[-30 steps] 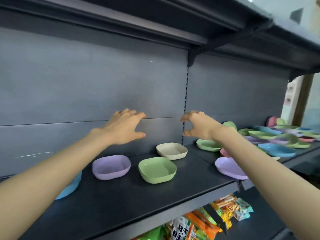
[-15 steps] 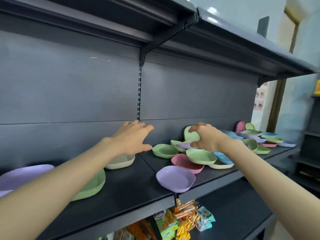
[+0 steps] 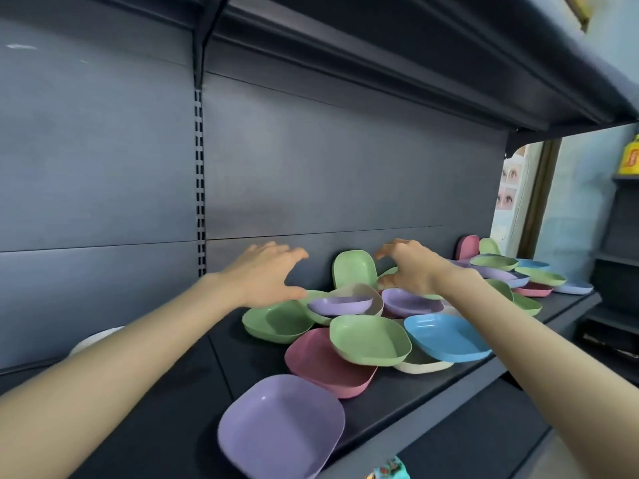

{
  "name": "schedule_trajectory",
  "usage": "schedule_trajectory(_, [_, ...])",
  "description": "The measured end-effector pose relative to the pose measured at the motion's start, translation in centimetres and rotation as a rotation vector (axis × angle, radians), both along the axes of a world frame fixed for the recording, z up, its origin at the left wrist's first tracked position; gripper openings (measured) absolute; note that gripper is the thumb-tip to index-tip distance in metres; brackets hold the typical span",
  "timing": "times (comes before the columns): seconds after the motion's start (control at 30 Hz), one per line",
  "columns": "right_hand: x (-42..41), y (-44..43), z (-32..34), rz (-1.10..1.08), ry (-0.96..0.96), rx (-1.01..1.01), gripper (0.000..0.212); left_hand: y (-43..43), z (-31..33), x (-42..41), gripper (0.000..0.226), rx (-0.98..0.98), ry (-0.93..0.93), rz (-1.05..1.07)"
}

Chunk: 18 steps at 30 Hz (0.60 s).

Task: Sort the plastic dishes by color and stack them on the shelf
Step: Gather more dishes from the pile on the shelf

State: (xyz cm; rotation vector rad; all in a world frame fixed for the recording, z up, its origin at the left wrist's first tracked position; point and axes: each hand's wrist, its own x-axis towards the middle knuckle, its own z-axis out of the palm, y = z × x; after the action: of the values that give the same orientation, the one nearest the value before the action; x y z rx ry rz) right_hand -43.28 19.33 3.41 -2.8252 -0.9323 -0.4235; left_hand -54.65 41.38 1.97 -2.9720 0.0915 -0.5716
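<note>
Purple plastic comes first: a shallow, rounded-square purple dish [image 3: 281,426] sits at the front edge of the shelf [image 3: 397,402], smooth and matte. Behind it lies a loose, unsorted heap. A pink dish [image 3: 325,371] is overlapped by a green dish [image 3: 370,340], and a blue dish [image 3: 446,337] rides on a cream dish [image 3: 423,366] to the right.

Farther in, the left hand [image 3: 266,274] hovers with its fingers spread and holds nothing, just above another green dish [image 3: 276,321].

The right hand [image 3: 408,267] is curved like a claw with thumb and fingertips apart. It is just beside the right rim of an upright green dish [image 3: 354,269], which leans against the back panel [image 3: 345,167]. I cannot tell whether they touch.

That dish stands between the two hands on its edge, open face to the front. The right hand is nearer, so it looks best placed for the pick. More mixed dishes [image 3: 539,278] crowd the shelf's far right end.
</note>
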Motion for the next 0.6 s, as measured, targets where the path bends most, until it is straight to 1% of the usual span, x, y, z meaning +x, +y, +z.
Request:
schedule_trajectory(0.27, [10.6, -0.1, -0.3, 0.023, 0.019, -0.022, 0.054, -1.1, -1.2, 11.2, 0.06, -0.045, 0.059, 0.024])
schedule_trajectory(0.43, [18.3, 0.5, -1.3, 0.083, 0.08, -0.021, 0.053, -1.3, -2.7, 17.4, 0.06, -0.169, 0.085, 0.087])
schedule_trajectory(0.6, [26.0, 1.3, -2.0, 0.179, 0.157, -0.036, 0.059, -1.6, -4.3, 22.5, 0.065, -0.31, 0.091, 0.228])
